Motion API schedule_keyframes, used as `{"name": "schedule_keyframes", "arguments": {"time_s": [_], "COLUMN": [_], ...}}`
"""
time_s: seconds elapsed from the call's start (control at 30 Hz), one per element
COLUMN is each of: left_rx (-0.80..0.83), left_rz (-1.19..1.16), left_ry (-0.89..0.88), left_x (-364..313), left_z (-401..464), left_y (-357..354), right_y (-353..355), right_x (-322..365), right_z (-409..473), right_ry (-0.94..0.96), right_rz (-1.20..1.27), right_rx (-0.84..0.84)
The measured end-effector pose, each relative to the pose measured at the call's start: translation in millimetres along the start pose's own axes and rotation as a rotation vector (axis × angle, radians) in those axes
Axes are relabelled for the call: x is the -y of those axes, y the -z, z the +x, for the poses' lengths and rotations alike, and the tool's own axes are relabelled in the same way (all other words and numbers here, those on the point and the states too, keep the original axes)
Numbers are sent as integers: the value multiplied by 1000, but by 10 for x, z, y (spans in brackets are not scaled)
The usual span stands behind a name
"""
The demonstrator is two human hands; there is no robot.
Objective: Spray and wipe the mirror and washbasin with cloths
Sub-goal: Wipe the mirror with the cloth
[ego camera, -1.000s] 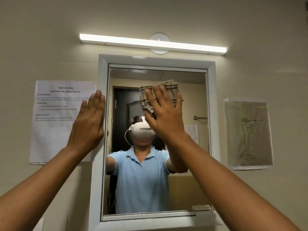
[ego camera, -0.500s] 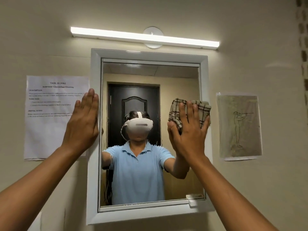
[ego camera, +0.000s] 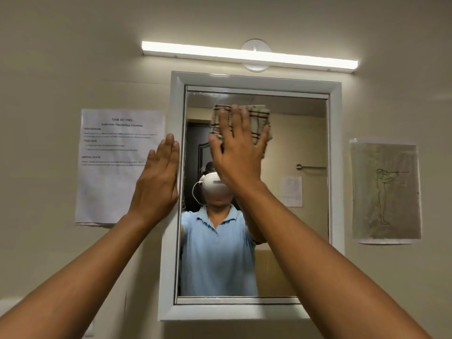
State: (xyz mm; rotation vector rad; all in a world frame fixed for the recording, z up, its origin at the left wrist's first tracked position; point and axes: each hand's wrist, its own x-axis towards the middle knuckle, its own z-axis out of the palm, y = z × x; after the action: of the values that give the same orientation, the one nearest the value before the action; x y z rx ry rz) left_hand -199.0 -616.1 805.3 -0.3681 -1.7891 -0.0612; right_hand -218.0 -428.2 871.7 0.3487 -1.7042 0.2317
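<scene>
Cloth (ego camera: 256,123), checked, soft and light, lies flat on upper mirror (ego camera: 293,143) under right hand (ego camera: 234,152), fingers straight, pressing. Likely bunches; palm centre controls best. Left hand (ego camera: 159,177) flat, bracing frame.

Mirror (ego camera: 293,216): rectangular, upright, set in a white frame (ego camera: 171,192) mounted on a beige wall; glass reflects a dark door and the room behind.
Cloth (ego camera: 259,123): beige, checked with dark brown lines, folded into a pad; held flat against the upper left-centre of the glass, just below the frame's top edge; partly covered by spread fingers, its top and right edges exposed.
</scene>
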Motion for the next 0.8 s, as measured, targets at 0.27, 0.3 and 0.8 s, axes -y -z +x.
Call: {"name": "schedule_keyframes", "arguments": {"time_s": [0.27, 0.3, 0.8], "left_rx": [-38, -35, 16], "left_rz": [-95, -101, 29], "left_ry": [-13, -16, -46], "left_x": [-10, -11, -77], "left_z": [-139, -179, -507], "left_y": [-34, -37, -57], "right_y": [-223, -234, 208], "right_x": [453, 463, -747], "right_z": [-528, -619, -847], "right_ry": [169, 175, 8], "right_rz": [-55, -60, -165], "right_rx": [42, 47, 103]}}
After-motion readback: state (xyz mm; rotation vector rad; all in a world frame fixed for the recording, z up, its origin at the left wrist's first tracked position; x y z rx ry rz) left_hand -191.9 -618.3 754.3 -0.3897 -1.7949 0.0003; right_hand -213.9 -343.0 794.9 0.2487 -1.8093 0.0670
